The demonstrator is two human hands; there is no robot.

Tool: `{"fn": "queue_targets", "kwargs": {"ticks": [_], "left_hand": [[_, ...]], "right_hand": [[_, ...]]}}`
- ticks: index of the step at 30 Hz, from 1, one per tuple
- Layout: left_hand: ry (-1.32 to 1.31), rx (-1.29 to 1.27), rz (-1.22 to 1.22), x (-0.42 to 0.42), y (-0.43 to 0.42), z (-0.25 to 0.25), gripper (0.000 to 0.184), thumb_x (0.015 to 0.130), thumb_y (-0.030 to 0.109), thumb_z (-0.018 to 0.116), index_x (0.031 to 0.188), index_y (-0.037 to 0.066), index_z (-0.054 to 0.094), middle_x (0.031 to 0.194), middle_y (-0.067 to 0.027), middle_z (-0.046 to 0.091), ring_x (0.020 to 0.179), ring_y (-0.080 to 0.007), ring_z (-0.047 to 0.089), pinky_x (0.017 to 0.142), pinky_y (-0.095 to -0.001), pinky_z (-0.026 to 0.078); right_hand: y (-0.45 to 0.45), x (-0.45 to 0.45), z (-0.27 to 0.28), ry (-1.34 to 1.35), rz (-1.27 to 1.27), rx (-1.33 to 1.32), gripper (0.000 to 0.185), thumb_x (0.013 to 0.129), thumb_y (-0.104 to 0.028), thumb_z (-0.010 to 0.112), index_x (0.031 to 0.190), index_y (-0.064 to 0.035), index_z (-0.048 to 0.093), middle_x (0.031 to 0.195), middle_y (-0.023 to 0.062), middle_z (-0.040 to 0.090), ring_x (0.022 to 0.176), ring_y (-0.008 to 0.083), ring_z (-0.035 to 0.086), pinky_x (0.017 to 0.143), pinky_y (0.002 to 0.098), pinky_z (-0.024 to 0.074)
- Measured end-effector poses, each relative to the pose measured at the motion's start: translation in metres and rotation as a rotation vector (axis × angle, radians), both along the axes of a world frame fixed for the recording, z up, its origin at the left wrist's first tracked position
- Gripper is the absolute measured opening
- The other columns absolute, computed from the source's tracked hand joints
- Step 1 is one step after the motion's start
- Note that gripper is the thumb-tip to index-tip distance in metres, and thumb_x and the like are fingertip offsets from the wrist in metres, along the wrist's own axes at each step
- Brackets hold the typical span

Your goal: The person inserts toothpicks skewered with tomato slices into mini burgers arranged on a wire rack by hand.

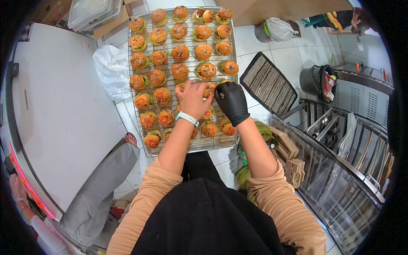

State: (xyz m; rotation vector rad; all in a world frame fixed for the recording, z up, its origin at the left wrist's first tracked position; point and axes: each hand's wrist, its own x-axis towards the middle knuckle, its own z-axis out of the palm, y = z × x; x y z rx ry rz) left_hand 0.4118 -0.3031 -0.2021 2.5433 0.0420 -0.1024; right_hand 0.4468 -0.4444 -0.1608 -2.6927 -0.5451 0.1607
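A bun [208, 90] is framed by the bent fingers of left hand [194, 101] and gloved right hand [232, 102], grip impossible to tell; near buns [209, 129] are orange-topped, far buns [180, 53] beyond the fingers seemingly untreated.

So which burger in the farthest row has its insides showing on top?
The burger second from the right: its bun sits off to one side, baring dark filling. The other four in that row have theirs on top.
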Motion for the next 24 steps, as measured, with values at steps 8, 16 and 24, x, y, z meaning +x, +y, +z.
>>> {"fn": "queue_targets", "kwargs": {"ticks": [8,16,24], "left_hand": [[0.034,-0.014,-0.007,0.0,0.001,-0.004,0.039,0.076,0.033,0.07,0.112,0.018,0.063,0.109,-0.0045,0.065,0.12,-0.0262,0.046,0.098,-0.0554,0.018],[0.06,-0.049,-0.011,-0.001,0.003,-0.002,0.043,0.073,0.033,0.074,0.112,0.018,0.063,0.11,-0.0041,0.066,0.119,-0.0255,0.048,0.098,-0.0558,0.02],[-0.022,-0.104,0.029,-0.026,0.031,0.025,0.047,0.078,0.034,0.069,0.12,0.016,0.057,0.126,-0.0034,0.057,0.122,-0.0248,0.044,0.096,-0.0515,0.023]], "right_hand": [[-0.005,-0.004,-0.039,-0.071,0.099,0.046,0.01,0.076,-0.014,0.061,0.076,-0.0041,0.062,0.075,0.015,0.061,0.074,0.0329,0.06,0.07,0.0432,0.0474],[-0.009,-0.003,-0.043,0.016,0.12,0.031,0.009,0.074,-0.013,0.061,0.078,-0.0062,0.066,0.078,0.0152,0.063,0.075,0.0325,0.061,0.07,0.0431,0.0477],[-0.003,-0.005,-0.014,0.046,-0.044,0.189,0.027,0.069,-0.008,0.067,0.095,-0.0013,0.065,0.087,0.02,0.064,0.082,0.0364,0.061,0.074,0.0433,0.0493]]}}
